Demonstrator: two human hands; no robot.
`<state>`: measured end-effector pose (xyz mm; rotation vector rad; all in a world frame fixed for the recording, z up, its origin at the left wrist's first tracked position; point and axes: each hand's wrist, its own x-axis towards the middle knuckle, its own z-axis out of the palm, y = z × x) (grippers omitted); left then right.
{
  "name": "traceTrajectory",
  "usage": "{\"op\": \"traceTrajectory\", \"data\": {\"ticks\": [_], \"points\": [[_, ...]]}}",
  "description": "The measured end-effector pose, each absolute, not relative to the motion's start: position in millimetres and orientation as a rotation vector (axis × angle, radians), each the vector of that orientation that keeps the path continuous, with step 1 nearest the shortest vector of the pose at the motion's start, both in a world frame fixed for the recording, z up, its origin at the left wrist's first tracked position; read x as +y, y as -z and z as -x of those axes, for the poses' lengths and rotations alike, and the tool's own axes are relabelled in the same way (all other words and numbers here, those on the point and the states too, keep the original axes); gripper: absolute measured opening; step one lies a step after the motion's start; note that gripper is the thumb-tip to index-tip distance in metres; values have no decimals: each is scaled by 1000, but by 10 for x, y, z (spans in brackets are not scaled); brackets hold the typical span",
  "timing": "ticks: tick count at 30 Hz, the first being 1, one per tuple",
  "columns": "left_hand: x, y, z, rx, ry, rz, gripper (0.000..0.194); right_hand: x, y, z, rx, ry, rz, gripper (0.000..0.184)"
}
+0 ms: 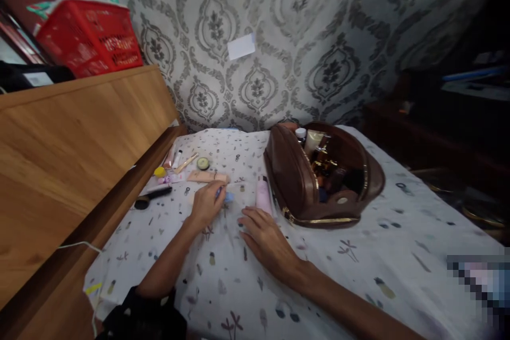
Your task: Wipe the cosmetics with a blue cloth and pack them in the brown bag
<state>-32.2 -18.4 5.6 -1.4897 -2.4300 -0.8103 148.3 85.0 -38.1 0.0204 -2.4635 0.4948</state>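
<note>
My left hand [207, 204] is closed round a small light-blue item [228, 197], most of it hidden by the fingers. It rests low over the cloth, just in front of a peach-coloured tube [203, 176]. My right hand [263, 236] lies palm down on the cloth with its fingers stretched out, holding nothing. Right beyond its fingertips is a pale pink tube [263, 196] with a dark end. To the right of that tube sits a brown toiletry bag [292, 170], unzipped, with bottles, a cream tube [314, 141] and other items inside.
On the left of the patterned cloth [223, 297] lie a dark brush [153, 197], a small round jar [203, 163], a slim gold stick [187, 162] and a yellow-capped item [160, 172]. A wooden panel [99, 133] bounds the left; a red basket [95, 37] stands on it.
</note>
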Motion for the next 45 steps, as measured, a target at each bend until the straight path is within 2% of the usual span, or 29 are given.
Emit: {"op": "traceTrajectory", "data": {"ticks": [8, 15, 28, 32, 36, 45], "points": [[-180, -228, 1053, -2591, 688, 1051, 26, 926, 498, -1493, -2391, -518, -97, 26], [-125, -138, 1645, -2675, 567, 723, 29, 968, 512, -1484, -2385, -555, -107, 25], [-820, -204, 2281, -2947, 335, 220, 40, 974, 524, -1476, -2387, -567, -99, 22], [-821, -234, 2248, -2936, 338, 275, 36, 976, 508, -1474, -2390, -545, -107, 24], [-711, -328, 2055, -2826, 406, 425, 41, 979, 518, -1466, -2368, -556, -126, 25], [-192, -223, 972, -2653, 681, 1286, 41, 954, 492, -1482, -2347, -678, -107, 26]]}}
